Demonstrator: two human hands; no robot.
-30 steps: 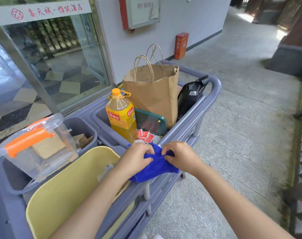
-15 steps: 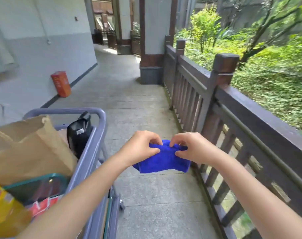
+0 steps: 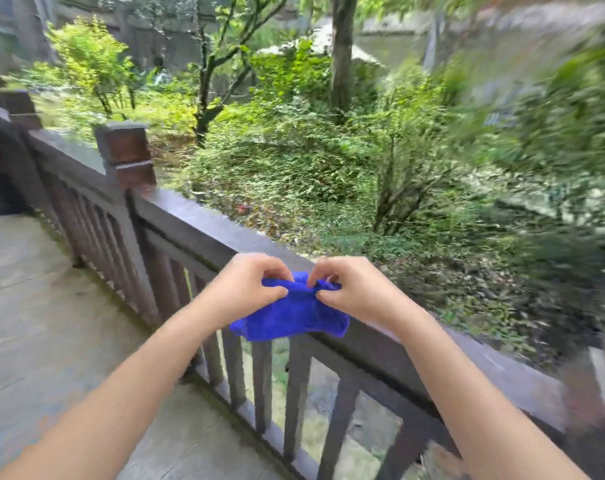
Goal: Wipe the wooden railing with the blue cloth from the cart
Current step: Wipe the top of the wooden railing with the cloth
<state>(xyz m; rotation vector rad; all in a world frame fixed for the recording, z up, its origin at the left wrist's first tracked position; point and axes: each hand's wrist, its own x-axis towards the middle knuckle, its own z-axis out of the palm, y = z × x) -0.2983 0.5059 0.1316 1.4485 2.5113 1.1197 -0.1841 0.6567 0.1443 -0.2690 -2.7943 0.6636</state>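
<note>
Head view: one blue cloth (image 3: 294,317) pinched by left hand (image 3: 245,289) and right hand (image 3: 356,292), over one wooden railing (image 3: 190,223).

paved floor (image 3: 45,306) | tree trunk (image 3: 341,53) | shrubs (image 3: 294,161), right side blurred

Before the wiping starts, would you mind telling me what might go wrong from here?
The blue cloth is pinched only along its top edge by the left hand and right hand, right at the wooden railing. If it slips, it may fall into the overgrown slope beyond. It is also bunched, so a first pass might wipe only a narrow strip. The rail top looks glossy, possibly wet, which could smear.
</note>
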